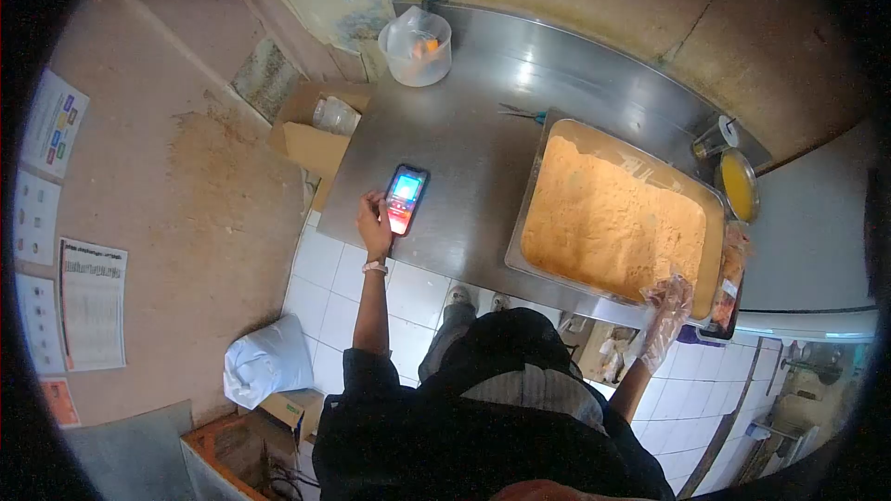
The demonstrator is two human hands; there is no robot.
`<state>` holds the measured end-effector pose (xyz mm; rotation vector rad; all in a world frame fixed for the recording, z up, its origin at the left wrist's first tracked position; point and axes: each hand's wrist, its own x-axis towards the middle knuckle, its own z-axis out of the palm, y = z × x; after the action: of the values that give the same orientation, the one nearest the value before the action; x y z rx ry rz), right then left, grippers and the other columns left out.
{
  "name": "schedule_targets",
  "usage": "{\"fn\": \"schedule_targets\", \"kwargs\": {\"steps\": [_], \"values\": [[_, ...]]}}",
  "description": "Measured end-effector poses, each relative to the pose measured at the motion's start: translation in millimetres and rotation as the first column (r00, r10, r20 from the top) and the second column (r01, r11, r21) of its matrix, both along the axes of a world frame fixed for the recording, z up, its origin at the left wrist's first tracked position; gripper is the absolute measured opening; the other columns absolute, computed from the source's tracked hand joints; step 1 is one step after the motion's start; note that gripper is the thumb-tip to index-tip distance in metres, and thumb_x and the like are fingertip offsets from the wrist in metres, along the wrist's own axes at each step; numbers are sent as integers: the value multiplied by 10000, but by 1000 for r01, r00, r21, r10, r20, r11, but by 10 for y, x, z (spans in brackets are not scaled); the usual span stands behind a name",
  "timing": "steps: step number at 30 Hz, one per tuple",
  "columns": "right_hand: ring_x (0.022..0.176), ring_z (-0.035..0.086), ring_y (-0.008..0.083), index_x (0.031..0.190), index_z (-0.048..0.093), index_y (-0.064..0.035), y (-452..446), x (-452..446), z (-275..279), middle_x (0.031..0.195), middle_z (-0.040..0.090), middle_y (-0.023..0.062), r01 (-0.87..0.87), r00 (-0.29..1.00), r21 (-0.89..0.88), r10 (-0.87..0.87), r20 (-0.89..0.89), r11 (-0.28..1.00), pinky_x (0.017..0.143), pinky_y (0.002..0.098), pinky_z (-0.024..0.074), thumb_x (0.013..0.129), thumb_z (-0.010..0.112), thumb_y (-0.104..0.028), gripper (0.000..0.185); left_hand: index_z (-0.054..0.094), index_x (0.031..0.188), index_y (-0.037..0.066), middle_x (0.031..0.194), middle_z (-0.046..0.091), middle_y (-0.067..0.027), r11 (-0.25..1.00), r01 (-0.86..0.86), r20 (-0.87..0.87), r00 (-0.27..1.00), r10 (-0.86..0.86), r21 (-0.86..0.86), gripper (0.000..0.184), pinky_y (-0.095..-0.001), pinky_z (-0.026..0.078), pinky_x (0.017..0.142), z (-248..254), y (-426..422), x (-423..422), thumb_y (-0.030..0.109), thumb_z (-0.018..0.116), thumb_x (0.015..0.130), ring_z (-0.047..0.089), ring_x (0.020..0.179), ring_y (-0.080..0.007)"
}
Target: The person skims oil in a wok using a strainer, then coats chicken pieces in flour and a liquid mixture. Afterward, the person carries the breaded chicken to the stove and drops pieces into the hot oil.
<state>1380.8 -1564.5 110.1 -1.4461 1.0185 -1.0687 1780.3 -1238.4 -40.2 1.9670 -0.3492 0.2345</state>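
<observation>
My left hand (374, 224) is at the left edge of a lit smartphone (406, 199), which lies on the steel worktop. Its fingers are loosely bent and apart, gripping nothing, and a bracelet is on the wrist. A clear plastic glove covers my right hand (670, 300). That hand rests at the near right corner of a large metal tray (525, 264), its fingers spread over an orange-brown, crumbly layer (613, 209). The layer's surface is mostly flat, rougher near my right hand. Brown lining paper (713, 255) shows along the tray's right side.
At the back stands a translucent tub (415, 60) with orange bits. Blue-handled scissors (524, 114) lie behind the tray. A bowl of yellow contents (738, 186), a can (716, 137) and a plastic-wrapped package (731, 269) are at the right. A cardboard box (311, 144) adjoins the worktop's left edge.
</observation>
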Motion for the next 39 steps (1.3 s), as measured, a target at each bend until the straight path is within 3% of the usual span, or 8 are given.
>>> {"fn": "schedule_targets", "kwargs": {"steps": [24, 26, 28, 29, 30, 33, 36, 39], "values": [[723, 585, 163, 1144, 534, -39, -87, -262, -405, 851, 576, 62, -56, 994, 6, 56, 91, 998, 656, 312, 519, 902, 550, -266, 332, 545, 1063, -7, 1004, 621, -131, 1000, -6, 70, 998, 4, 19, 194, -324, 473, 814, -56, 3, -1, 54, 515, 881, 604, 926, -229], [759, 580, 175, 1196, 521, -33, -178, -397, -649, 915, 589, 65, -25, 846, -572, -287, -449, 820, 687, 326, 521, 898, 559, -253, 373, 556, 1039, -15, 972, 624, -140, 1000, -16, 130, 991, 15, 8, 184, -331, 479, 807, -172, -2, 34, 40, 520, 867, 609, 905, -239], [775, 580, 177, 1229, 517, -40, -296, -506, -671, 993, 589, 73, -160, 511, -405, -275, -814, 900, 738, 330, 513, 913, 535, -284, 400, 560, 1036, -16, 958, 624, -139, 1000, -6, 106, 994, 9, -30, 185, -329, 472, 810, -201, -19, 43, 50, 522, 867, 603, 892, -236], [805, 589, 186, 1175, 519, -48, -193, -371, -629, 995, 564, 73, 30, 873, -156, -102, -476, 987, 770, 343, 514, 899, 560, -304, 378, 559, 1038, -16, 956, 621, -135, 1000, 0, 74, 997, 1, -17, 188, -327, 469, 811, -162, -9, 38, 59, 523, 869, 600, 886, -234], [834, 598, 194, 1120, 522, -56, -131, -217, -578, 997, 540, 74, 49, 997, 147, -57, 48, 988, 801, 357, 514, 885, 586, -323, 362, 558, 1033, -18, 958, 619, -134, 1000, 12, 66, 998, -11, -15, 187, -328, 468, 809, -220, 25, 84, 68, 525, 870, 600, 884, -235], [871, 601, 197, 1124, 501, -57, -186, 49, -166, 982, 539, 65, -49, 934, 321, -71, 351, 946, 797, 351, 525, 874, 614, -282, 355, 552, 1030, -24, 956, 614, -129, 997, 2, 66, 998, -7, 72, 194, -329, 464, 806, -71, 2, 10, 93, 538, 875, 596, 879, -232], [819, 579, 128, 1086, 531, -14, -258, 82, -282, 939, 568, 83, 76, 987, -88, -63, 145, 993, 692, 284, 511, 924, 530, -205, 250, 525, 1071, -23, 962, 599, -123, 997, 60, 59, 997, -57, -51, 228, -322, 455, 823, -342, 49, 133, 124, 533, 896, 577, 878, -222], [788, 584, 132, 1036, 556, -15, -197, 74, -257, 879, 586, 73, 107, 989, -95, -96, 113, 990, 673, 287, 508, 923, 539, -205, 222, 488, 1111, -32, 1009, 568, -142, 985, 131, 133, 984, -116, -108, 265, -331, 454, 822, -464, 101, 222, 136, 521, 909, 564, 877, -224]]}}
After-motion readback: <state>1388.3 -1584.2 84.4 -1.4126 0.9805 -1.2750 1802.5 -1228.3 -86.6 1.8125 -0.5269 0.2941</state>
